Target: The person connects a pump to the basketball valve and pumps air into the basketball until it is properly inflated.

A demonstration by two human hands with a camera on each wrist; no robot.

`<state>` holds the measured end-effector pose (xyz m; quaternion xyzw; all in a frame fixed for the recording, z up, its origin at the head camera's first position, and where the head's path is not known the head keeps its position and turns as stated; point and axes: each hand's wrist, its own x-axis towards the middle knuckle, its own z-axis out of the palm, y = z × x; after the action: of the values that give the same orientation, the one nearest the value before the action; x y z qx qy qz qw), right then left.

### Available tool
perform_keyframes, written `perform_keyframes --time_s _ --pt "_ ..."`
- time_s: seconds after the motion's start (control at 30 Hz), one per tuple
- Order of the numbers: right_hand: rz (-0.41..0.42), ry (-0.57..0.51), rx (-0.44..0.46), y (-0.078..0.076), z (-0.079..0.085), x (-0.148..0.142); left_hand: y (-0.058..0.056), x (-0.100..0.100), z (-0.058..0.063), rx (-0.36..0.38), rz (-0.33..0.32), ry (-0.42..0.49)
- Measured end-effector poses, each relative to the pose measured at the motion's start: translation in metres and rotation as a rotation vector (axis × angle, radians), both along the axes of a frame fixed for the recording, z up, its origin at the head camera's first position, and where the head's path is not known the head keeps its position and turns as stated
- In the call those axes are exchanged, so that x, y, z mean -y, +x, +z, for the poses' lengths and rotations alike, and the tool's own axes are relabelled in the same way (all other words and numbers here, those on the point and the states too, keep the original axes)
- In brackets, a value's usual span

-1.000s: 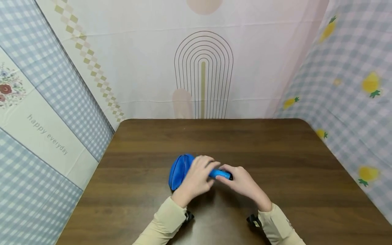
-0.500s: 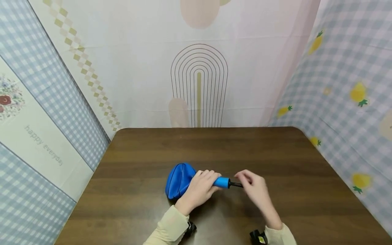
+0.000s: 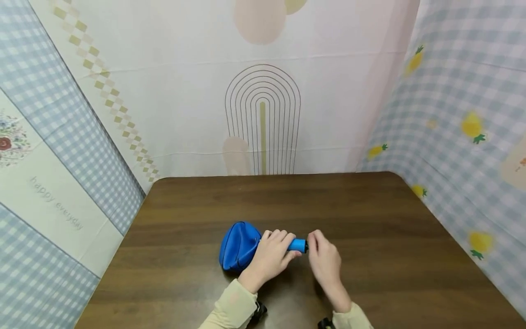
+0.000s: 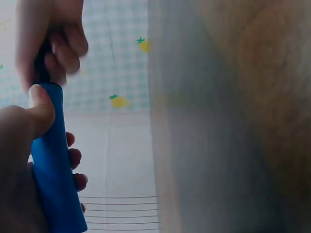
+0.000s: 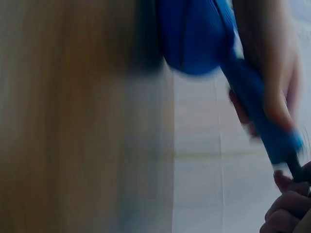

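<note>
A dented, deflated blue ball (image 3: 239, 246) sits on the table with a blue hand pump (image 3: 297, 245) running right from it. My left hand (image 3: 269, 257) grips the pump's barrel, thumb along the near end in the left wrist view. Curled around the black handle end is my right hand (image 3: 325, 261), close against the barrel's right end. Only a short piece of the black rod (image 5: 293, 167) shows between barrel and fingers in the right wrist view, which is blurred. The handle itself is mostly hidden inside the right hand.
The brown wooden table (image 3: 197, 201) extends around both hands. Behind it hangs a pale patterned cloth (image 3: 185, 114), with checked cloths at the left and right sides. Black camera straps (image 3: 259, 311) are on both wrists.
The right hand first drew the black rod out to the right, then moved back left, pushing it into the barrel. The left hand has settled around the barrel. The head view has shifted slightly.
</note>
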<state>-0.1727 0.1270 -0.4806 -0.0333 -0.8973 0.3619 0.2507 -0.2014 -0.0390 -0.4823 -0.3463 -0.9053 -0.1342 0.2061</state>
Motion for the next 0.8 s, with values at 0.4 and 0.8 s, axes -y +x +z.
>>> perform_keyframes --time_s 0.4,0.8 --pt "0.012 -0.091 0.012 -0.008 0.009 -0.027 -0.009 0.021 0.007 0.141 0.075 0.121" --pt "0.177 -0.426 -0.024 -0.015 0.004 -0.009 -0.006 0.001 0.0 0.127 0.089 0.072"
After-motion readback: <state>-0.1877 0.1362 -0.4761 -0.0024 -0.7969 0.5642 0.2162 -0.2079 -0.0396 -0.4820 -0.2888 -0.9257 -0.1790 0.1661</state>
